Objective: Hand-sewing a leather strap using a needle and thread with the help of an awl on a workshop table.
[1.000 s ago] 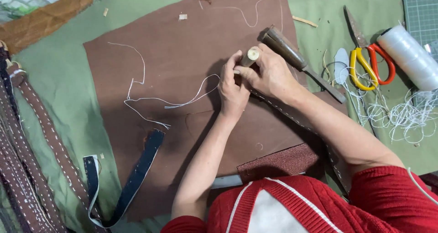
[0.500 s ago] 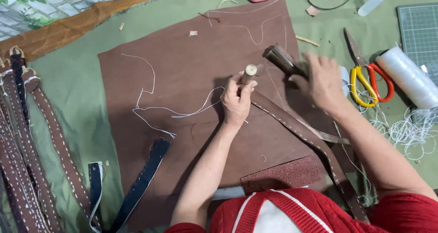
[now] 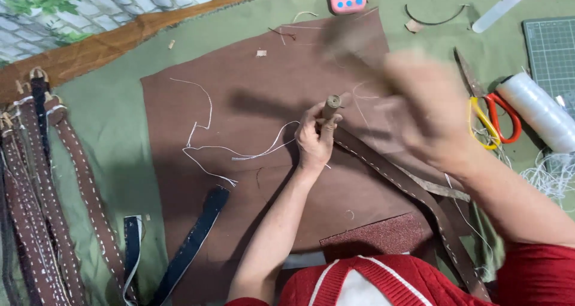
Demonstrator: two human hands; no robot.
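Right hand [image 3: 428, 111] risen; left hand [image 3: 314, 139] grips punch [image 3: 330, 107].

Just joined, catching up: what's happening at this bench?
A person is working a brown stitched leather strap on a brown leather sheet. The left hand holds a punch tool upright on the strap. The right hand is raised and motion-blurred, gripping a mallet. Scissors and a thread spool lie to the right.
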